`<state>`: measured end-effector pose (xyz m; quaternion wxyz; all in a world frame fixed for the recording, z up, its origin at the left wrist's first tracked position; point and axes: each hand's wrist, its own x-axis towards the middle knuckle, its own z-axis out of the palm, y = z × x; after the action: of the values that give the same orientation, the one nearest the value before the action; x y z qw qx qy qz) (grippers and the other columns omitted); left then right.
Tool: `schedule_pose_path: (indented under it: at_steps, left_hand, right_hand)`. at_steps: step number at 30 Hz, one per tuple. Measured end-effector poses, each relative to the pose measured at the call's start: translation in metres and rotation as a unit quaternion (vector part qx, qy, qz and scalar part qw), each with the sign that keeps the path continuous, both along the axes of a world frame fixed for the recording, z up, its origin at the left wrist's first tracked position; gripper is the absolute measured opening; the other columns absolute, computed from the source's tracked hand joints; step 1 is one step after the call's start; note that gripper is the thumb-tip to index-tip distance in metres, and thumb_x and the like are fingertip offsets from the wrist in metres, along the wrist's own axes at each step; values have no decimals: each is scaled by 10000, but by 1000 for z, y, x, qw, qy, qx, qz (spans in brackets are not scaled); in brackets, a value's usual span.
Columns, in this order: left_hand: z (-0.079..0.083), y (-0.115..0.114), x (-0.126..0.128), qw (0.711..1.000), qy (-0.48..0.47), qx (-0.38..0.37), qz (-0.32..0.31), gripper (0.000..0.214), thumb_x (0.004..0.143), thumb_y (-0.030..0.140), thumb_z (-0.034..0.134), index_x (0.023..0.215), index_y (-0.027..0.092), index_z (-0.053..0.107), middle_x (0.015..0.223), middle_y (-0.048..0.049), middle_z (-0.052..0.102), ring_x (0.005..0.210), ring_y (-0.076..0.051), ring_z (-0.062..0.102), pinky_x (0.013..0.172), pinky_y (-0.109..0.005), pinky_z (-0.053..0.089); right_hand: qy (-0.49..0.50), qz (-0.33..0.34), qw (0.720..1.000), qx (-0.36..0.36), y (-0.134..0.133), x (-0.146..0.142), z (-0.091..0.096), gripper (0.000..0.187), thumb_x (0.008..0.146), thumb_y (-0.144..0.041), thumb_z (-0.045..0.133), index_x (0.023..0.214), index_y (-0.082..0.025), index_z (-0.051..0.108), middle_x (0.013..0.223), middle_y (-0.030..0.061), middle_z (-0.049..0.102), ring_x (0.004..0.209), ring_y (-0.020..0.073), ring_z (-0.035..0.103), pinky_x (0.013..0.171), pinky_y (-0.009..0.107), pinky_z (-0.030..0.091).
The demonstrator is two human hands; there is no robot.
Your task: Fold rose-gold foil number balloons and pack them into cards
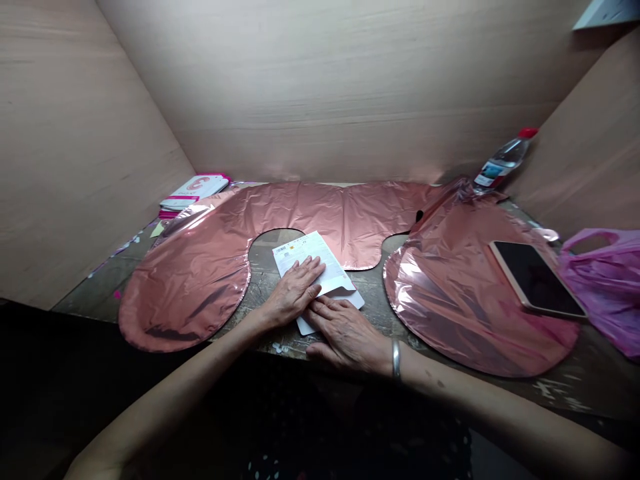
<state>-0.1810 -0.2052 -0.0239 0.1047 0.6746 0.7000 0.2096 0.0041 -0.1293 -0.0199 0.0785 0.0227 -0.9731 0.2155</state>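
A white printed card (313,257) lies on the worktable near the front edge, partly over a second white sheet (353,299). My left hand (293,293) lies flat on the card with fingers stretched out. My right hand (345,330) rests beside it, fingers flat against the sheet's lower edge; a silver bangle (396,359) is on that wrist. A large flat rose-gold foil balloon (210,267) curves around the card, its two lobes lying left and right.
A phone (535,277) lies face up on the balloon's right lobe (450,300). A pink plastic bag (607,280) sits at the far right, a water bottle (503,160) at the back right, a stack of packaged cards (193,190) at the back left. Wooden panels enclose the table.
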Motion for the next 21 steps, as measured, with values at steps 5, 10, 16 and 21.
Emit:
schedule_pose_path:
  at_steps: [5,10,16,21]
  left_hand:
    - [2,-20,-1,997,5,-23,-78,529,1014,383,315,1523,238,319,1598,-59,258,1491,-214,192,1220,-447,164]
    - [0,-29,6,989,86,-64,-102,665,982,549,359,1548,221,239,1611,-95,188,1501,-240,135,1217,-447,144]
    - [-2,-27,7,982,121,-80,-118,799,928,671,345,1554,190,214,1618,-118,153,1506,-269,80,1216,-448,82]
    - [-1,-30,-1,982,87,-68,-153,768,949,620,367,1563,200,178,1616,-114,165,1506,-253,101,1223,-437,71]
  right_hand:
    - [5,9,1000,-27,1,4,-1,716,911,-578,518,1426,-88,441,1447,216,470,1379,328,372,1115,525,321]
    - [39,68,992,-100,8,17,5,486,955,-450,514,1353,-171,527,1402,145,527,1355,263,422,1156,477,302]
    - [76,-81,991,-75,24,29,2,364,997,-288,418,1285,-172,608,1303,132,620,1239,240,554,1070,424,437]
    - [6,-84,996,2,38,26,-5,494,963,-328,504,1408,-113,502,1466,189,469,1376,326,417,1136,534,343]
